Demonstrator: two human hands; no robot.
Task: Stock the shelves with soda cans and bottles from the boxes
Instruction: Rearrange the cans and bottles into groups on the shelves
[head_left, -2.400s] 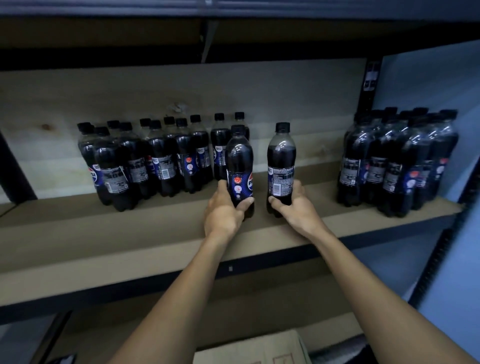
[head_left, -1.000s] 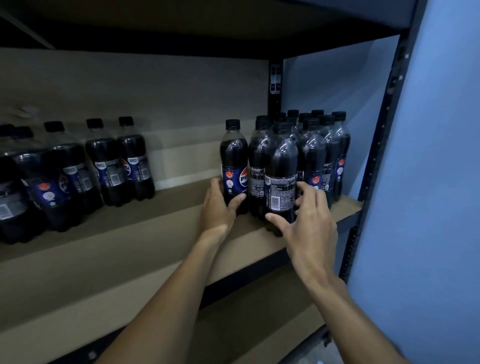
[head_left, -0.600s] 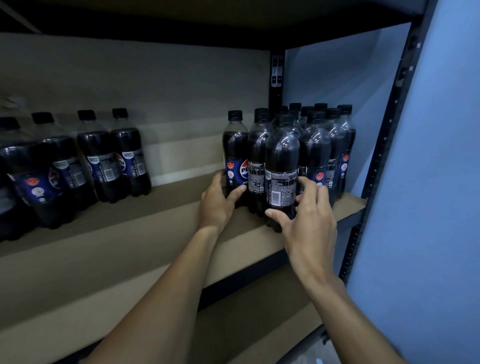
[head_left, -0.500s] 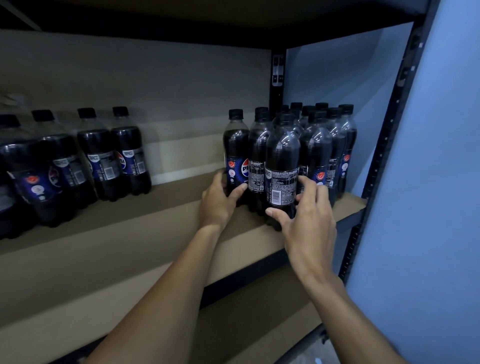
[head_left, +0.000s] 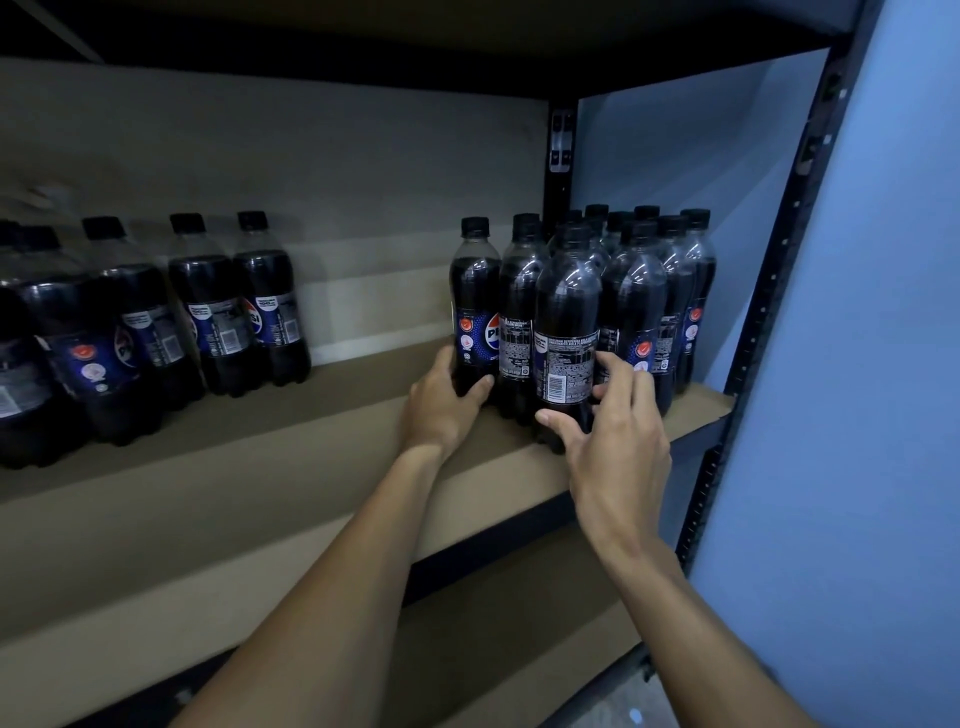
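- Now we are gripping one bottle in each of our hands. The left hand (head_left: 444, 402) is wrapping thumb and fingers round the base of the logo bottle (head_left: 474, 291). The right hand (head_left: 615, 431) is curling round the lower part of the barcode bottle (head_left: 567, 301), thumb in front and fingers on its right side.
- Both bottles are standing upright on the shelf (head_left: 260, 478), touching the right cluster (head_left: 670, 291) near the shelf's right end. A couple of seconds ago we were holding them in the open middle of the shelf, well apart from that cluster.
- Over the last half second they are barely shifting, so we are judging the slide finished and the pair placed.
- We are reading the next step as letting go and going back to the boxes, which are not showing here.
- The left cluster (head_left: 208, 312) is standing well apart, leaving a wide stretch of shelf between the clusters to fill.
- The barcode bottle is sitting near the shelf's front edge, so we are advising a gentle release.
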